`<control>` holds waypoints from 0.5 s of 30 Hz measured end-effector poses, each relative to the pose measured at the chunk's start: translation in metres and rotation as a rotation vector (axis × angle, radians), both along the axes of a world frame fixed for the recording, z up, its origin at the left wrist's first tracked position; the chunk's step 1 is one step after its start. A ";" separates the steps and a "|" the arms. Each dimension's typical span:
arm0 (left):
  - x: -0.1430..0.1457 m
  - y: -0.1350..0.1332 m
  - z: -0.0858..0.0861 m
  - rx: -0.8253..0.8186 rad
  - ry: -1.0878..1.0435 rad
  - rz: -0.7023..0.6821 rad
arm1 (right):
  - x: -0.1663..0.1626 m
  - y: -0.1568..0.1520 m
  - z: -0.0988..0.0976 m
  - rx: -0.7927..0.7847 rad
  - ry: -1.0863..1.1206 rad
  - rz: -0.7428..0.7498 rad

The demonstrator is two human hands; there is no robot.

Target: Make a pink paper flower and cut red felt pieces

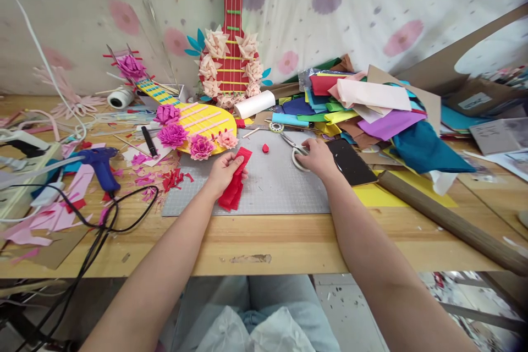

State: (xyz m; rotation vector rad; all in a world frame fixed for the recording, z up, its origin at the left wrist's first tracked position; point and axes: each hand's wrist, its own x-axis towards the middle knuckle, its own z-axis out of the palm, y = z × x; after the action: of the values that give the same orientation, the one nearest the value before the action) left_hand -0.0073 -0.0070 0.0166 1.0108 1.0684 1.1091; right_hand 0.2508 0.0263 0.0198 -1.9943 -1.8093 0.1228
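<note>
My left hand (pixel 225 172) is closed around folded red crepe paper (pixel 232 193), which sticks out above and below the fingers. My right hand (pixel 318 158) has its fingers on the handles of the scissors (pixel 297 149), whose blades point away to the upper left. Both hands are over a grey cutting mat (pixel 280 190). Between them lies a small rolled red paper piece (pixel 265 148). A yellow paper guitar (pixel 206 124) with pink paper flowers rests at the mat's far left edge.
A blue glue gun (pixel 101 168) with black cables stands left, among pink and red scraps. A red guitar model (pixel 234 66) leans at the back. Coloured paper (pixel 391 121) is heaped right, near a black notebook (pixel 350 162) and a brown roll (pixel 445 220).
</note>
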 end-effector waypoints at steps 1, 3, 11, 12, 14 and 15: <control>0.001 0.000 0.000 0.003 0.001 0.011 | -0.006 -0.002 0.003 0.064 0.041 0.015; 0.004 0.001 0.001 0.008 -0.001 0.027 | -0.024 -0.009 0.007 0.155 0.224 0.050; 0.018 -0.004 0.000 -0.001 0.011 -0.074 | -0.104 -0.028 -0.008 -0.341 1.319 0.409; 0.018 -0.004 -0.001 -0.004 0.011 -0.079 | -0.106 -0.029 -0.009 -0.368 1.384 0.405; 0.017 -0.004 -0.002 -0.004 0.009 -0.089 | -0.106 -0.030 -0.010 -0.401 1.487 0.387; 0.017 -0.004 -0.003 -0.002 0.009 -0.093 | -0.105 -0.031 -0.010 -0.401 1.521 0.372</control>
State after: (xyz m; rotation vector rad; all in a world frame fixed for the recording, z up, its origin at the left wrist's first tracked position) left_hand 0.0094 -0.0108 0.0137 1.0545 1.0196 1.0287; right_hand 0.1460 -0.0045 0.0103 -0.9816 -1.0180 1.6629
